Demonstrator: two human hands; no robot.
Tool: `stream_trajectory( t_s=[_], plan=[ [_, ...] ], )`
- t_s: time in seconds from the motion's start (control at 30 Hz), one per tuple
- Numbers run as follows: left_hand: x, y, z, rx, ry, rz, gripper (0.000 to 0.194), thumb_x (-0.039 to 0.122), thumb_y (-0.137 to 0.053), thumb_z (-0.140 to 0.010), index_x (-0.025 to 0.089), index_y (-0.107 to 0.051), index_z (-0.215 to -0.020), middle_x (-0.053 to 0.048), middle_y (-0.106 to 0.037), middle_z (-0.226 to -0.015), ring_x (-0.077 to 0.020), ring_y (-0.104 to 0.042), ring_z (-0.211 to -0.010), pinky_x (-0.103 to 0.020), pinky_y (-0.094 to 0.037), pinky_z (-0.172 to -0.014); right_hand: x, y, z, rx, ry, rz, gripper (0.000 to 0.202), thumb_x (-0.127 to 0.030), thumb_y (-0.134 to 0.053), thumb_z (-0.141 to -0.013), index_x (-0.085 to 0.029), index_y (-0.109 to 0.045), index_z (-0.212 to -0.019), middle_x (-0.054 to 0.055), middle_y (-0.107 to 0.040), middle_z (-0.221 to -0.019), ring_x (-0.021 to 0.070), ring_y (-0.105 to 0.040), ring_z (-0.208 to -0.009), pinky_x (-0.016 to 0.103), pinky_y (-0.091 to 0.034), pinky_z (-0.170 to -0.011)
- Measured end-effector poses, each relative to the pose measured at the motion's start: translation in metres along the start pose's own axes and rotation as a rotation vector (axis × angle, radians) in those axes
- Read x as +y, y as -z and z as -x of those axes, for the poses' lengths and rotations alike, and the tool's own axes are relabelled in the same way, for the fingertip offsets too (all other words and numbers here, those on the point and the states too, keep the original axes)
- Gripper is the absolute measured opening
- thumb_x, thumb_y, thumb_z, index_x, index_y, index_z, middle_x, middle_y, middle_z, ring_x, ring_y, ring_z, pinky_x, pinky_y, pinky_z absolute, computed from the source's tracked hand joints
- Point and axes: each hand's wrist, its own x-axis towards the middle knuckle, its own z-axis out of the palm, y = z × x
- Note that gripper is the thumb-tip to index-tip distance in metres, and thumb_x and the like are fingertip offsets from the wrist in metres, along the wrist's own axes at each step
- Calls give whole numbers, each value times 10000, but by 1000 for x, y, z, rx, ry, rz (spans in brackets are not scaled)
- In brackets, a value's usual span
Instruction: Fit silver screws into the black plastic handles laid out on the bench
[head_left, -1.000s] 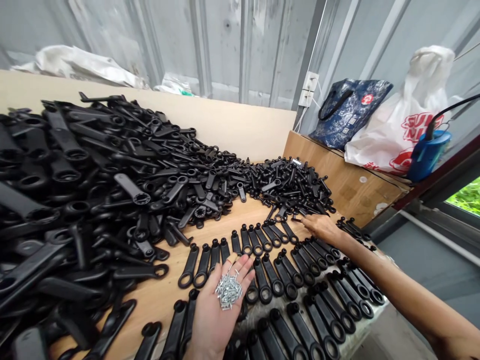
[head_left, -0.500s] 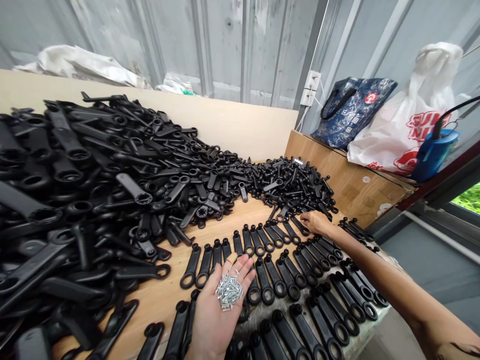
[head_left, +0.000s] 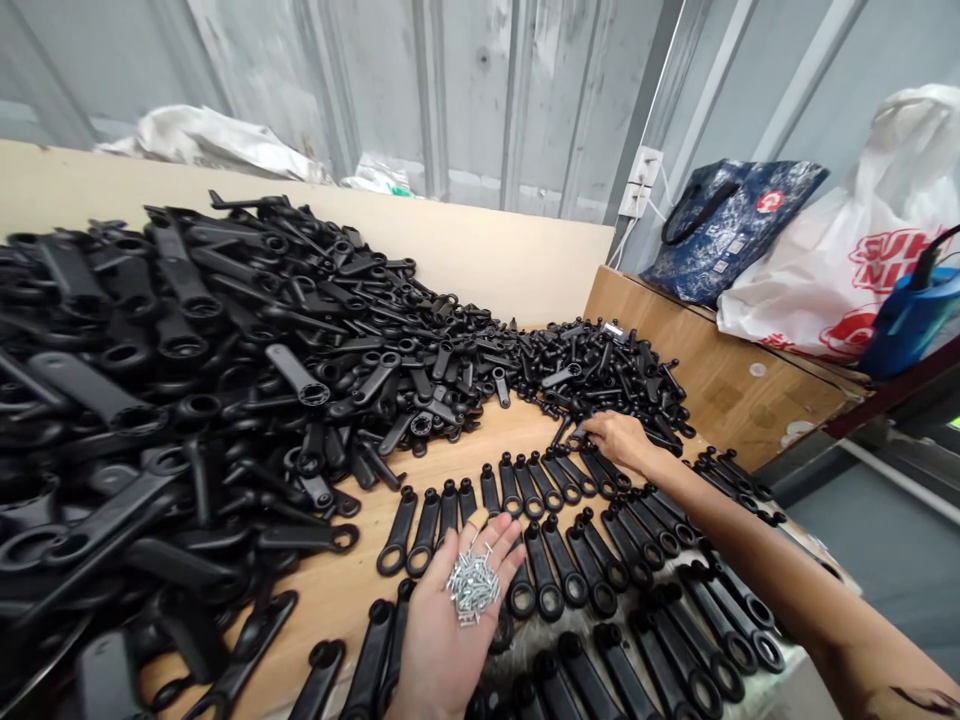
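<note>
Two hands (head_left: 454,640), one blue bag (head_left: 739,235), one red-lettered bag (head_left: 806,285), screws (head_left: 474,588) and black parts (head_left: 541,567) — too many to count

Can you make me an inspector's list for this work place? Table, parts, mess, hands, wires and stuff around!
Surface: wooden table, mostly covered.
Job's things: silver screws; black parts in uneven rows; a big heap of more behind them.
Clutter: blue bag and white bag on a box.
Grippers: left hand palm up, screws lying in it; right hand at the heap's near edge, grip unclear.
Cables: white wires at the socket.
Surroundings: grey ribbed wall.
</note>
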Motion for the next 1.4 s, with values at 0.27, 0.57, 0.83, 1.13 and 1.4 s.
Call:
stream_trajectory(
  t_s=[0.27, 0.57, 0.83, 1.13, 1.4],
  plan=[
    [4, 0, 1, -4, -4, 60, 280, 277, -380, -835, 75, -459, -1013, -256, -529, -1133, -304, -536, -1017, -448, -475, -838, -39, 1, -61, -23, 324, 58, 172, -96, -456, -698, -135, -623, -687, 110, -612, -802, 223, -445, -900, 303, -297, -749],
    [4, 2, 0, -9, -3, 70, 277, 273, -388, -831, 77, -460, -1013, -249, -542, -1114, -304, -537, -1017, -452, -477, -834, -11, 14, -59, 95, 159, -216, 177, -230, -482, -744, -188, -611, -857, 48, -607, -901, 179, -475, -871, 252, -326, -721],
    [3, 1, 0, -4, -16, 38, 333, 285, -362, -841, 69, -441, -1082, -245, -555, -1099, -296, -544, -1008, -448, -488, -816, 59, 8, 2, 20, -114, -638, 150, -231, -468, -677, -127, -570, -711, -26, -512, -562, 100, -461, -532, 203, -358, -513],
    [2, 1, 0, -1, -38, -19, 392, 289, -336, -848, 55, -400, -1156, -258, -546, -1107, -294, -547, -1004, -445, -496, -801, 65, -26, 12, -213, -269, -815, 65, -181, -555, -564, -124, -540, -536, -49, -459, -445, 68, -433, -423, 173, -375, -429],
    [3, 0, 1, 23, -19, 18, 381, 289, -344, -847, 87, -413, -1162, -239, -555, -1106, -283, -553, -1000, -435, -503, -788, 56, -29, 6, -167, -391, -470, 126, -149, -577, -622, -145, -626, -738, 4, -562, -535, 114, -521, -510, 187, -361, -467]
  ],
)
